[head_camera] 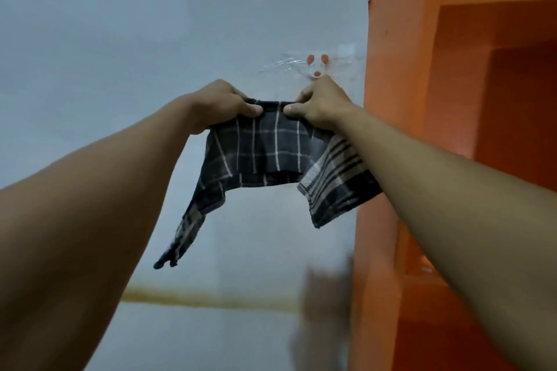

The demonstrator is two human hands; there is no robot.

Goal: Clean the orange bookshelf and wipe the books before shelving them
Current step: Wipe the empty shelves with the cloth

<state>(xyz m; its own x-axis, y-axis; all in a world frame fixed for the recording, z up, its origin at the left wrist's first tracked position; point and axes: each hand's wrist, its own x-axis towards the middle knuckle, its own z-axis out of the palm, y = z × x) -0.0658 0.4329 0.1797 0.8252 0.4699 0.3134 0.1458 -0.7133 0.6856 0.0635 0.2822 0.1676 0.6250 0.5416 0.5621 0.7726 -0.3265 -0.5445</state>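
- Grip of left hand [224,105] and right hand [319,104] is pinching the top edge of the cloth [271,147], just below the wall hook [316,65].
- Just right of it, the orange bookshelf [398,99] is standing.
- Likely best: bunching the dangling corners into one hand before wiping the shelves.
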